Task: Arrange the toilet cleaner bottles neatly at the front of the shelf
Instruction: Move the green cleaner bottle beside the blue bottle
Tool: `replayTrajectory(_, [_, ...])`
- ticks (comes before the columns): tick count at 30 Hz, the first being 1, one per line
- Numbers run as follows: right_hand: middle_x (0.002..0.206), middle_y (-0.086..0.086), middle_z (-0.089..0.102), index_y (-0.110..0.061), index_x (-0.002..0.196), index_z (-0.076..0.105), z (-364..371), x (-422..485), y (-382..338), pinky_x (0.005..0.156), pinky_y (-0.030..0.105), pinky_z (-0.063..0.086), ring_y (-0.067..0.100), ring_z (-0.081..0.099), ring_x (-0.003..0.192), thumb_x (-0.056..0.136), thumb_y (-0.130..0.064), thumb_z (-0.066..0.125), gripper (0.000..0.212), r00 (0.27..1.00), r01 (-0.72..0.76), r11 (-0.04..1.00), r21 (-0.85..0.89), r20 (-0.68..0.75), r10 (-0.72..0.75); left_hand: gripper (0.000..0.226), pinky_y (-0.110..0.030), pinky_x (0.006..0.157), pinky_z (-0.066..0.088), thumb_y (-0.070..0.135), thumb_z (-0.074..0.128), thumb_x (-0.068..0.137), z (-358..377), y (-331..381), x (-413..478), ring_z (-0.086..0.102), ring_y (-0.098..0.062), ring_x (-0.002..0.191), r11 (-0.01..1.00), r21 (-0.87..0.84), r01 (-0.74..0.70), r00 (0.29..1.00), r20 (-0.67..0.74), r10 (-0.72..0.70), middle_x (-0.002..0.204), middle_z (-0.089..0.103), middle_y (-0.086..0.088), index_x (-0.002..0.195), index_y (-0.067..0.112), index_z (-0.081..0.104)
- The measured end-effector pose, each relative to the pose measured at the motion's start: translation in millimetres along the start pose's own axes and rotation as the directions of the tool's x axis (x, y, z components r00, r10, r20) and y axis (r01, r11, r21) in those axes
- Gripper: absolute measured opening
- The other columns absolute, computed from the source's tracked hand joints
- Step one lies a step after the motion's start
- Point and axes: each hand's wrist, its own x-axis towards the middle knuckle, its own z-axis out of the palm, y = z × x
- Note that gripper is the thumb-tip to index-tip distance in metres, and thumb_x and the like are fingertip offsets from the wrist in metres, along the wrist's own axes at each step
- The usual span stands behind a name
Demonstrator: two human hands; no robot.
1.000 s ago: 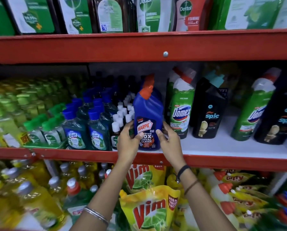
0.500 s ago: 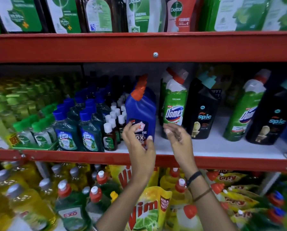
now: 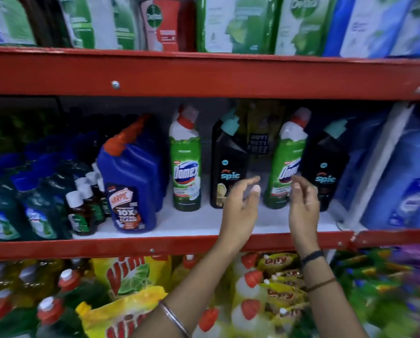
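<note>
On the middle shelf (image 3: 194, 223) a blue Harpic bottle (image 3: 128, 186) with an orange cap stands at the front edge. To its right stand a green Domex bottle (image 3: 185, 164), a black Spic bottle (image 3: 226, 164), a second Domex bottle (image 3: 286, 162) and a second Spic bottle (image 3: 326, 164), all set further back. My left hand (image 3: 240, 211) is open in front of the first Spic bottle, holding nothing. My right hand (image 3: 304, 206) is open in front of the second Domex bottle, fingers apart, not gripping it.
Small blue-capped and white-capped bottles (image 3: 43, 203) crowd the shelf left of the Harpic. Large blue bottles (image 3: 404, 181) stand at the right behind a white upright. The red beam (image 3: 204, 74) of the upper shelf hangs overhead. Vim pouches (image 3: 128, 276) and bottles fill the shelf below.
Both hands let go of the Harpic bottle, which now stands at the shelf front, and moved right toward the Spic and Domex bottles. The view has shifted right.
</note>
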Motion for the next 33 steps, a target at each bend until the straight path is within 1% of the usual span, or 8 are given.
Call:
replayTrajectory(7, [0.149,0.003,0.041,-0.014,0.145,0.030,-9,31,6,0.116,0.043,0.031,0.019,0.039,0.137,0.096,-0.044,0.034,0.058,0.958,-0.176,0.972,0.155,0.252,0.133,0.047,-0.026,0.105,0.031,0.042,0.016,0.097,57,-1,31,0.031,-0.005,0.130,0.935,-0.247,0.254,0.967,0.084,-0.240,0.144,0.030,0.011,0.143,0.033,0.021])
replayTrajectory(11, [0.129,-0.010,0.051,-0.015,0.140,0.033,-5,37,6,0.088,0.005,0.045,-0.009,0.056,0.109,0.101,-0.031,0.014,0.046,0.940,-0.191,0.954,0.229,0.324,0.111,0.080,-0.030,0.109,0.031,0.077,0.015,0.074,72,0,37,0.036,-0.005,0.127,0.924,-0.281,0.258,0.966,0.081,-0.245,0.145,0.031,0.012,0.144,0.036,0.016])
replayTrajectory(14, [0.114,-0.025,0.047,-0.028,0.128,0.028,-2,39,7,0.076,-0.004,0.040,-0.028,0.053,0.089,0.100,-0.035,0.008,0.035,0.940,-0.195,0.941,0.277,0.327,0.099,0.094,-0.044,0.117,0.024,0.093,0.013,0.057,81,-14,42,0.028,-0.011,0.139,0.949,-0.211,0.233,0.972,0.075,-0.222,0.154,0.026,0.012,0.140,0.049,0.019])
replayTrajectory(17, [0.132,-0.010,0.053,-0.016,0.142,0.035,-8,46,15,0.095,0.010,0.043,-0.006,0.054,0.115,0.097,-0.046,0.019,0.056,0.936,-0.196,0.934,0.298,0.342,0.087,0.086,-0.043,0.116,0.026,0.090,0.004,0.059,84,-14,42,0.029,-0.014,0.140,0.965,-0.129,0.228,0.973,0.061,-0.222,0.154,0.027,0.012,0.136,0.055,0.018])
replayTrajectory(23, [0.112,-0.014,0.067,-0.010,0.138,0.039,-18,37,15,0.078,0.008,0.049,-0.007,0.063,0.100,0.076,-0.059,0.052,0.080,0.917,-0.231,0.910,0.345,0.389,0.086,0.094,-0.015,0.094,0.043,0.091,0.012,0.052,75,-6,42,0.053,0.012,0.104,0.940,-0.239,0.244,0.968,0.001,-0.251,0.121,0.050,0.028,0.135,0.050,0.027])
replayTrajectory(27, [0.122,0.000,0.051,-0.012,0.137,0.043,-17,38,15,0.092,0.015,0.049,0.007,0.055,0.114,0.087,-0.042,0.055,0.060,0.932,-0.187,0.959,0.215,0.347,0.104,0.065,-0.010,0.085,0.046,0.092,0.019,0.052,62,-5,30,0.055,0.016,0.100,0.926,-0.281,0.253,0.962,-0.025,-0.271,0.114,0.053,0.033,0.110,0.067,0.037])
replayTrajectory(29, [0.112,-0.007,0.042,-0.013,0.138,0.043,-14,36,9,0.090,0.007,0.044,0.014,0.047,0.115,0.093,-0.013,0.050,0.046,0.943,-0.081,0.994,0.080,0.330,0.050,0.067,-0.022,0.096,0.043,0.096,0.023,0.047,53,-5,25,0.052,0.002,0.114,0.922,-0.291,0.254,0.962,-0.024,-0.272,0.123,0.053,0.025,0.106,0.070,0.041])
replayTrajectory(33, [0.109,-0.001,0.042,-0.021,0.132,0.049,-7,25,-2,0.094,0.024,0.048,0.022,0.053,0.107,0.089,0.003,0.050,0.049,0.957,0.060,0.997,-0.047,0.286,-0.044,0.085,-0.019,0.095,0.046,0.095,0.026,0.043,33,7,14,0.052,-0.002,0.117,0.894,-0.376,0.244,0.965,0.003,-0.262,0.122,0.053,0.025,0.117,0.057,0.042])
